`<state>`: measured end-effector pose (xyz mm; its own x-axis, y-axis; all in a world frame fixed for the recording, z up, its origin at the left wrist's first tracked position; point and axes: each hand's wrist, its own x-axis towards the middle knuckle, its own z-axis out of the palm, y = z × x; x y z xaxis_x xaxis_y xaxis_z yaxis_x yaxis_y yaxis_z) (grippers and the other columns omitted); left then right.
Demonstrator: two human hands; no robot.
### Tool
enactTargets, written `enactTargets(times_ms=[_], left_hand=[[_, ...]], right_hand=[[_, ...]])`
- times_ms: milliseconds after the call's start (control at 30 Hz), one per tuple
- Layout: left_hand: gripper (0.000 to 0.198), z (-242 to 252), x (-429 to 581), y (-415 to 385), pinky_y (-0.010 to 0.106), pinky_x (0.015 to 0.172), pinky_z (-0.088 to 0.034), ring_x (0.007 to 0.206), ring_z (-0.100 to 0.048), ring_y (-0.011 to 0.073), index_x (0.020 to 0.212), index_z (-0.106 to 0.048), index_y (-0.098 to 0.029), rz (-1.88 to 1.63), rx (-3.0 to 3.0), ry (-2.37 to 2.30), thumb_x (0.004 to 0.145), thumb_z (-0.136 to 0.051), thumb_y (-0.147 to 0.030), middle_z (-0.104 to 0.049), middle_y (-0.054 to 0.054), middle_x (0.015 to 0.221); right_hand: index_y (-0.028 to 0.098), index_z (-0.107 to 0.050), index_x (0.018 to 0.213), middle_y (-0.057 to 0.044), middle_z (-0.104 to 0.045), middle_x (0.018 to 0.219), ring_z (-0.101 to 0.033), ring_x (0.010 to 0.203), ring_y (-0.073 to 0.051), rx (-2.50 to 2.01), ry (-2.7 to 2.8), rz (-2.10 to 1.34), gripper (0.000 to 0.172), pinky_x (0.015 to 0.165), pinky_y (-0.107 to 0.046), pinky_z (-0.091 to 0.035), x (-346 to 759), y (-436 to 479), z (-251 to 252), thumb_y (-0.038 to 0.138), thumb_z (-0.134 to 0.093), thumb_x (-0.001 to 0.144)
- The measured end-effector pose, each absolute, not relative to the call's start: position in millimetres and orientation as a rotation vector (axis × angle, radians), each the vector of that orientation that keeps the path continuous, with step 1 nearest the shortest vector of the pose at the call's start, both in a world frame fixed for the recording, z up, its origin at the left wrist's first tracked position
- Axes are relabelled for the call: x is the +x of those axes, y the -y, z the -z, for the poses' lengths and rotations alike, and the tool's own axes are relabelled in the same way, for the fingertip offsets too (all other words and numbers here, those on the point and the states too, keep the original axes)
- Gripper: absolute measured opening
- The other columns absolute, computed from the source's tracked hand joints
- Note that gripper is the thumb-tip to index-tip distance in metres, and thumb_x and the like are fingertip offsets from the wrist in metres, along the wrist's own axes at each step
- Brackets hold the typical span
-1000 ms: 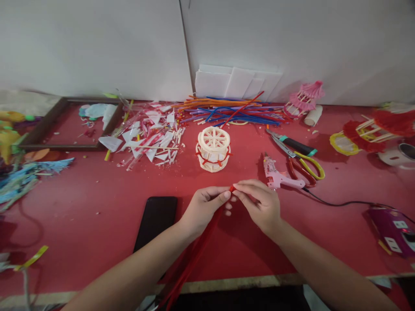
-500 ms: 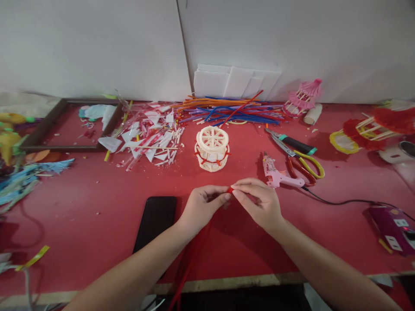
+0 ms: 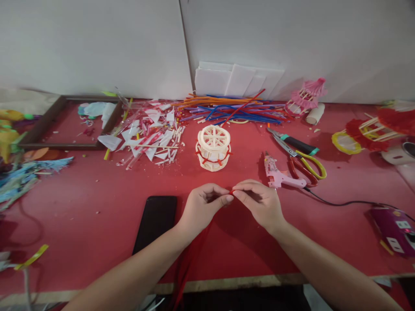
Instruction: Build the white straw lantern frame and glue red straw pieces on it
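Note:
Over the red tabletop, my left hand (image 3: 207, 205) and my right hand (image 3: 257, 201) meet, thumb and fingertips pinched. Between them shows a short bit of red ribbon (image 3: 231, 192). Blurred red strands, apparently the same ribbon, trail below my left hand and over the table's front edge. Just beyond my fingers stands a small round lantern-like frame (image 3: 213, 149) of pale sticks, with a wheel-shaped top and a red band around its middle. Neither hand touches it. My fingers partly hide the pinched piece.
A black phone (image 3: 155, 224) lies by my left forearm. To the right are a pink glue gun (image 3: 283, 179) with its cord, pliers (image 3: 292, 151) and a purple power box (image 3: 392, 229). Behind lie coloured pipe cleaners (image 3: 233, 110), scraps (image 3: 152, 134) and a dark picture frame (image 3: 43, 121).
Both hands stay pinched together with only a slight shift of the fingers on the red piece. The hanging red strands have swayed a little. The whole view has moved slightly.

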<state>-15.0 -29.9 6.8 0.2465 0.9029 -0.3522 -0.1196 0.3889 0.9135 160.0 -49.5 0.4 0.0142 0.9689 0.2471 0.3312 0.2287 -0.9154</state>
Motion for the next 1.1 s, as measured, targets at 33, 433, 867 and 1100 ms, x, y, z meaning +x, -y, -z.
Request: enactTargets(times_ms=[33, 433, 867, 1100], left_hand=[[0.022, -7.2, -14.9, 29.5, 0.018, 0.064, -0.052, 0.063, -0.066, 0.0085, 0.073, -0.071, -0.015, -0.84, 0.886, -1.075, 0.065, -0.087, -0.028, -0.073, -0.001, 0.067], [0.032, -11.8, -13.1, 27.5, 0.017, 0.06, -0.053, 0.055, -0.063, 0.0066, 0.069, -0.073, -0.013, -0.798, 0.664, -1.004, 0.056, -0.094, -0.033, -0.072, 0.001, 0.06], [0.038, -7.0, -13.1, 26.2, 0.018, 0.058, -0.053, 0.053, -0.063, 0.0078, 0.066, -0.069, -0.01, -0.744, 0.584, -0.952, 0.054, -0.095, -0.035, -0.072, 0.002, 0.061], [0.041, -3.9, -13.4, 27.0, 0.021, 0.06, -0.056, 0.059, -0.067, 0.0103, 0.07, -0.067, -0.011, -0.731, 0.56, -0.96, 0.056, -0.095, -0.037, -0.073, 0.003, 0.066]], right_hand=[[0.025, -0.075, 0.088, -0.001, -0.076, 0.087, -0.072, 0.08, -0.014, -1.265, 1.527, -0.793, 0.006, 0.072, -0.025, -0.061, 160.6, 49.3, 0.2, 0.023, -0.069, 0.087], [0.023, -0.072, 0.113, -0.007, -0.074, 0.095, -0.069, 0.086, -0.017, -1.041, 1.78, -0.409, 0.034, 0.074, -0.034, -0.06, 161.0, 51.1, 3.6, 0.005, -0.066, 0.085], [0.021, -0.07, 0.111, -0.007, -0.075, 0.095, -0.07, 0.087, -0.017, -1.013, 1.835, -0.345, 0.03, 0.076, -0.033, -0.062, 161.3, 49.3, 2.5, 0.005, -0.065, 0.086], [0.02, -0.072, 0.108, -0.007, -0.075, 0.095, -0.072, 0.086, -0.015, -1.083, 1.786, -0.393, 0.024, 0.077, -0.028, -0.061, 160.7, 51.7, 3.0, 0.009, -0.065, 0.088]])
